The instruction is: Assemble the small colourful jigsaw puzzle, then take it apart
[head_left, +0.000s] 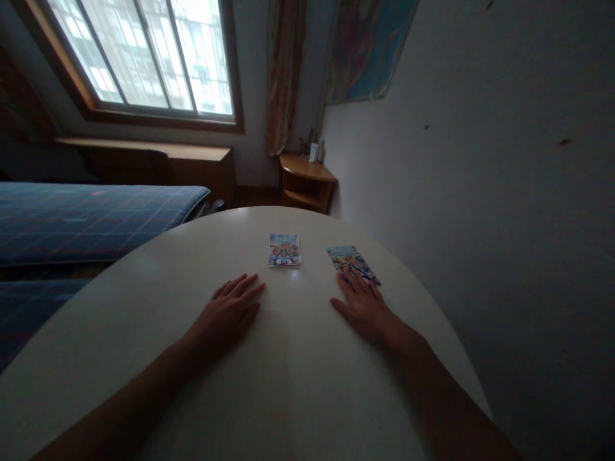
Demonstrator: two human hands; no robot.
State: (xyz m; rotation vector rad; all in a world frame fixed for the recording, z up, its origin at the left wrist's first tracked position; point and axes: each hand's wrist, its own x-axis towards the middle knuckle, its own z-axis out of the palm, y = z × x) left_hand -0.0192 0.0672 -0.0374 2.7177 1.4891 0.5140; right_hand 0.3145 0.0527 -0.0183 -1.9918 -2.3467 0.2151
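My left hand point(233, 310) rests on the white round table point(192, 256), its fingers stretched out and holding nothing. Just beyond its fingertips, apart from them, lies a small colourful printed packet or card point(284, 250) with a blue and white cartoon figure. My right hand point(362, 307) is spread flat, with its fingertips over the near edge of a second colourful printed packet or card point(348, 258), which lies at a slant. The fingers hide part of that one's lower end. Whether these two are packets or cards I cannot tell.
Past the table on the left is a bed or bench with a blue checked mattress point(96, 214). A wooden corner shelf point(307, 168) stands behind the table. The white wall point(480, 224) runs close along the right side. At the back is a window point(144, 57) above a wooden desk point(192, 151).
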